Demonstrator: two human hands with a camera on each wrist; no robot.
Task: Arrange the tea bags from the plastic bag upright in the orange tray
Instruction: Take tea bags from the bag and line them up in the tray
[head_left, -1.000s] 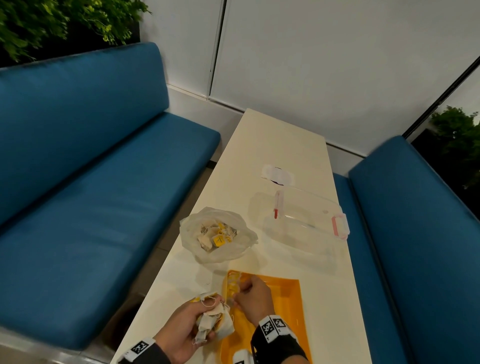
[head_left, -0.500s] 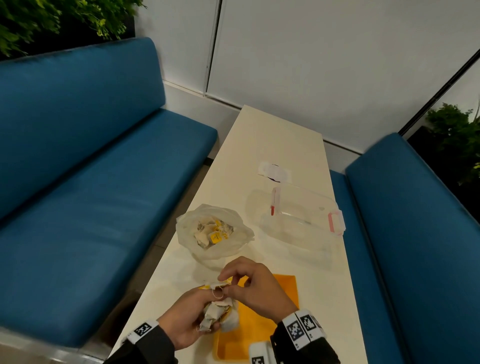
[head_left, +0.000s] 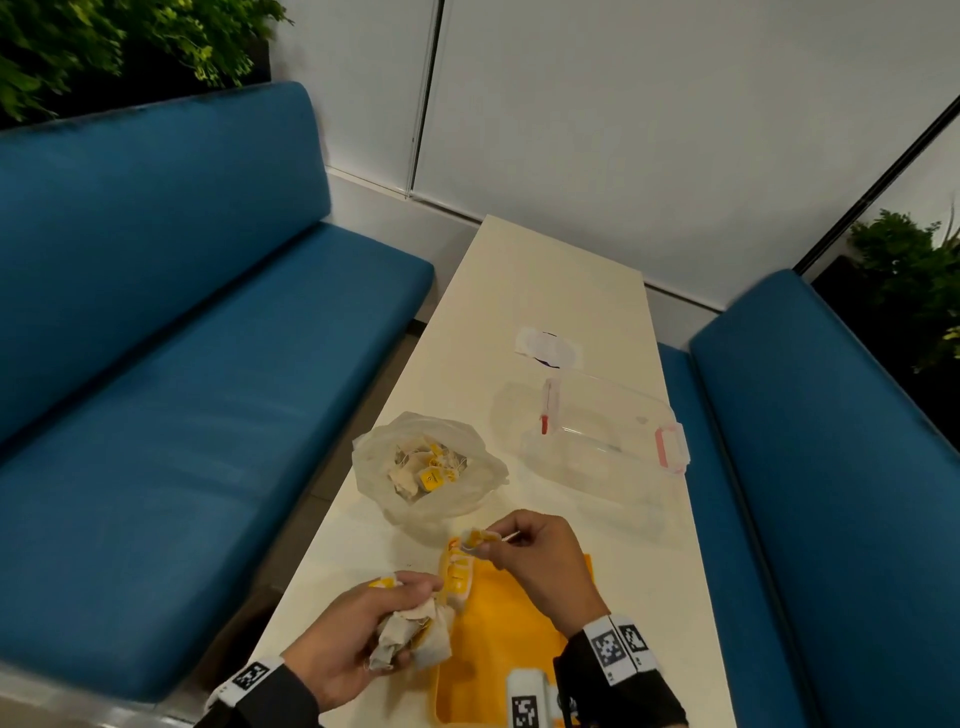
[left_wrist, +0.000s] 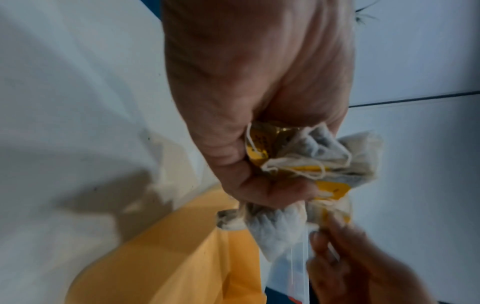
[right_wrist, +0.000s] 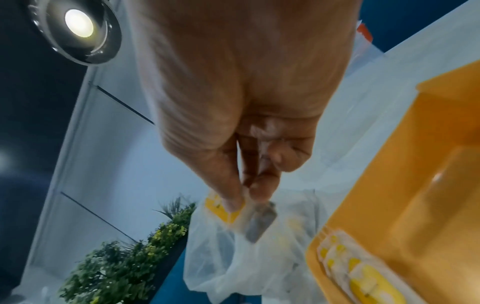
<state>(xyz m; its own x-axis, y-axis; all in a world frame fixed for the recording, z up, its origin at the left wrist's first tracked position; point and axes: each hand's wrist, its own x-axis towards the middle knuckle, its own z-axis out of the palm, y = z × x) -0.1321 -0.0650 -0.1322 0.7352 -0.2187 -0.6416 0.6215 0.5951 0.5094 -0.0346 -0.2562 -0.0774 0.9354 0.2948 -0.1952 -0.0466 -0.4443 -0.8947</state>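
Left hand (head_left: 345, 642) fist-clenched round a bunch of tea bags (head_left: 410, 636); right hand (head_left: 540, 561) fingertips pinching one tea bag (right_wrist: 259, 223) above the orange tray (head_left: 498, 654), near plastic bag (head_left: 467, 483)

A desk (head_left: 545, 291) runs away from the person between two sofas, the left sofa (head_left: 182, 364) and the right sofa (head_left: 831, 467), and ends at a wall (head_left: 623, 104). The tray (head_left: 498, 623) lies on the near end of the desk. A row of tea bags (head_left: 457, 571) stands along its left wall. Just beyond the tray, toward the left, sits the bag (head_left: 426, 467) with loose tea bags in it. To the bag's right lies a box (head_left: 608, 441), and behind the box a wrapper (head_left: 545, 345). The left hand (head_left: 348, 644) holds a bunch (head_left: 410, 634) over the tray's left edge. The right hand (head_left: 540, 561) is above the tray, pinching one tea bag (head_left: 475, 538). Plants (head_left: 104, 47) stand behind the left sofa.
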